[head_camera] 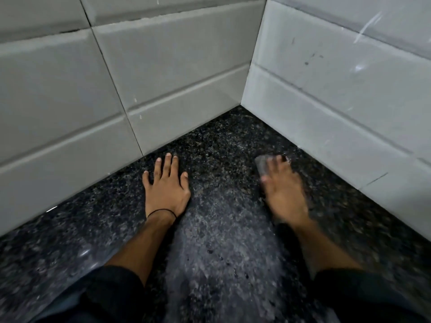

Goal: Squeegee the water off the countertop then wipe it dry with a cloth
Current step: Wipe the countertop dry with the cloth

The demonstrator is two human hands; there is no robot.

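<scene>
The dark speckled granite countertop (217, 145) runs into a tiled corner. My left hand (166, 187) lies flat on it near the left wall, fingers spread, holding nothing; a thin black band circles the wrist. Blurred by motion, my right hand (283, 192) presses on a small grey piece (262, 164) that sticks out beyond the fingertips near the right wall. Whether the piece is a cloth or a squeegee I cannot tell. A pale wet streak (221, 241) runs down the counter between my arms.
White tiled walls stand close on the left (70, 101) and right (338, 94) and meet at the corner behind the counter. A glossy film of water (84, 252) shines at the front left, beside my dark sleeve.
</scene>
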